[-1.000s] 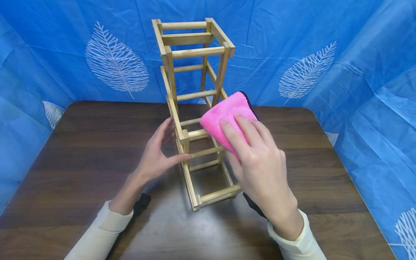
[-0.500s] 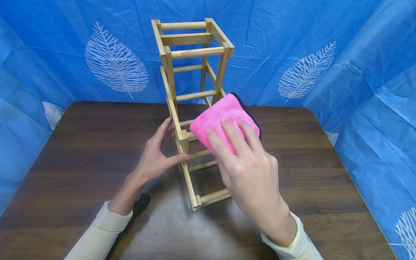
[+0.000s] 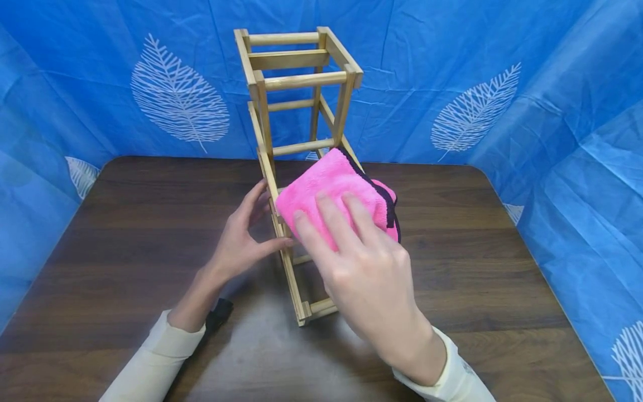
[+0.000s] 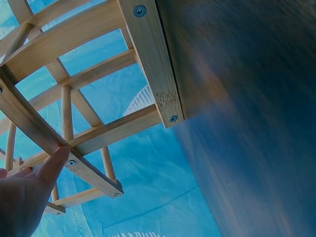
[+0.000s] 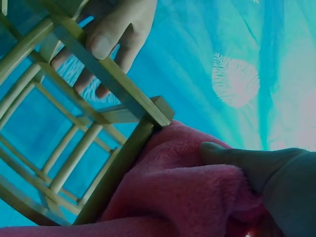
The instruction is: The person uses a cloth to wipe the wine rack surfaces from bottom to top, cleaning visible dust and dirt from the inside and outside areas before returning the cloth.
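A tiered rack [image 3: 305, 82] of pale wooden slats and round rungs stands upright on the table, its lower tiers stepping toward me. My left hand [image 3: 238, 243] grips its left side at mid height, thumb on the near side and the other fingers partly hidden behind the rail. In the left wrist view, a fingertip presses a slat [image 4: 94, 173] beside a screw. My right hand [image 3: 366, 285] holds a folded pink cloth [image 3: 326, 181] with black edging over a middle tier. The right wrist view shows the cloth [image 5: 173, 192] bunched against a round rung [image 5: 118, 177], near the rail's end.
The dark wood-grain table [image 3: 125, 251] has rounded back corners. Blue curtains [image 3: 402, 95] with white leaf prints enclose its back and sides. A small black item [image 3: 219, 315] shows beside my left wrist.
My right hand has moved the pink cloth leftward and slightly down along the middle tier, toward my left hand. The left hand and the rack have stayed in place.
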Available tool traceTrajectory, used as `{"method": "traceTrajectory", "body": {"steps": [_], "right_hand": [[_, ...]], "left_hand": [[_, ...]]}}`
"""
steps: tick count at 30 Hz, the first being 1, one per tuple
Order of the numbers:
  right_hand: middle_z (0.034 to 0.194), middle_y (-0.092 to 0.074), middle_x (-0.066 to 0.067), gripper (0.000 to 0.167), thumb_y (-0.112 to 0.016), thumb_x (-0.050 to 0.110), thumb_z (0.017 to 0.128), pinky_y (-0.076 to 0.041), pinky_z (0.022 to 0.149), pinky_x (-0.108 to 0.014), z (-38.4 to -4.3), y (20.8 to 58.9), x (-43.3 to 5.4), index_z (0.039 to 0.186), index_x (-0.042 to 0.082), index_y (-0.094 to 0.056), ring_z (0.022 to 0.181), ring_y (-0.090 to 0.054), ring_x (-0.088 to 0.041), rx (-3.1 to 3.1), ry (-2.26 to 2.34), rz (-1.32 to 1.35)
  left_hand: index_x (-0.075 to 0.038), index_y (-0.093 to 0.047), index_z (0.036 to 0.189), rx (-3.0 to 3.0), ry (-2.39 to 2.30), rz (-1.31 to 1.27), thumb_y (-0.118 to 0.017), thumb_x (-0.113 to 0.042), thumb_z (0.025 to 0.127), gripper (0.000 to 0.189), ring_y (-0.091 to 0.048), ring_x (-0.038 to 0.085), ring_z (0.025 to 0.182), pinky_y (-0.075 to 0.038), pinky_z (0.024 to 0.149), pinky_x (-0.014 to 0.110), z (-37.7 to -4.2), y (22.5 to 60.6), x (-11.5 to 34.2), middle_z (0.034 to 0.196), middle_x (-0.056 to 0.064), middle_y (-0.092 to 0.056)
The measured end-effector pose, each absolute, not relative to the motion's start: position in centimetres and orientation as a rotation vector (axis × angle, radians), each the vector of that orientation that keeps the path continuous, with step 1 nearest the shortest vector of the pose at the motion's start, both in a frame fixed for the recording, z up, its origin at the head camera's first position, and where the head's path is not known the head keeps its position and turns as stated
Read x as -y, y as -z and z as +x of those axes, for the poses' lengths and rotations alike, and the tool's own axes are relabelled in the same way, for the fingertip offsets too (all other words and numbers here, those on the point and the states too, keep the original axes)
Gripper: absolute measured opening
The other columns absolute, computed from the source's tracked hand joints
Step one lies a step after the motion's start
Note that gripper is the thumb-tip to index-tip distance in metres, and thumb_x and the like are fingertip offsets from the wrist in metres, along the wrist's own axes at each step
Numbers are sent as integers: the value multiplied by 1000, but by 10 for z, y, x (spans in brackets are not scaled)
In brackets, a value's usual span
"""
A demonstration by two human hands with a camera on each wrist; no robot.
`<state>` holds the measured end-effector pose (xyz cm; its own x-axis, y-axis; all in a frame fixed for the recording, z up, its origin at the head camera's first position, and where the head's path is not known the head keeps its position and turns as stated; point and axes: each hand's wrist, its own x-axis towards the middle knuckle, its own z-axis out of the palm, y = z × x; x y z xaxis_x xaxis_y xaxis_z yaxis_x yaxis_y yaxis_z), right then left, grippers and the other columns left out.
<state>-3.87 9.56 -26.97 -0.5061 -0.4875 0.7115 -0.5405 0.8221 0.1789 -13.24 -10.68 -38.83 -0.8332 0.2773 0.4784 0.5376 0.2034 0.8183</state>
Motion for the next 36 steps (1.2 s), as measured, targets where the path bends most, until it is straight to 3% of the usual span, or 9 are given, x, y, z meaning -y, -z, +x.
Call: {"method": "traceTrajectory", "body": {"steps": [6, 12, 19, 27, 31, 36], "right_hand": [[120, -67, -13, 33, -75, 15, 87, -59, 69, -45, -35, 270, -90, 120, 13, -72, 110, -63, -37, 2202, -71, 776], [122, -66, -14, 34, -73, 20, 89, -59, 61, -42, -37, 271, -87, 123, 14, -71, 112, -61, -37, 2292, -4, 754], [120, -67, -13, 29, -66, 8, 92, -54, 45, -39, -41, 271, -94, 119, 15, -71, 111, -60, -38, 2301, 44, 646], [118, -64, -16, 30, -65, 2, 89, -47, 34, -42, -43, 276, -113, 116, 11, -70, 110, -57, -38, 2290, -50, 599], [119, -64, -19, 33, -71, 2, 86, -51, 40, -51, -45, 278, -123, 117, 11, -71, 110, -57, -41, 2273, -134, 567], [122, -64, -21, 37, -74, 7, 85, -55, 61, -60, -46, 278, -133, 122, 9, -69, 110, -59, -43, 2307, -204, 512]], "left_hand": [[-15, -29, 155, 2284, 1657, -774, -87, -3, 71, 103, -48, 26, 132, -46, 100, 48, -133, 389, 108, 146, 11, -48], [-14, -30, 153, 2273, 1663, -791, -87, -3, 71, 100, -45, 26, 135, -44, 102, 50, -133, 389, 109, 150, 10, -44], [-3, -33, 144, 2243, 1720, -772, -87, 3, 68, 93, -38, 31, 139, -35, 108, 55, -131, 390, 106, 158, 12, -27], [5, -34, 132, 2236, 1771, -739, -85, 4, 69, 81, -32, 31, 142, -33, 110, 52, -130, 389, 105, 159, 17, -24], [5, -34, 130, 2241, 1796, -724, -85, 3, 70, 79, -32, 34, 141, -31, 111, 55, -130, 389, 105, 159, 17, -22], [5, -34, 129, 2246, 1818, -709, -85, 3, 70, 78, -34, 35, 140, -31, 111, 54, -129, 388, 105, 159, 17, -23]]}}
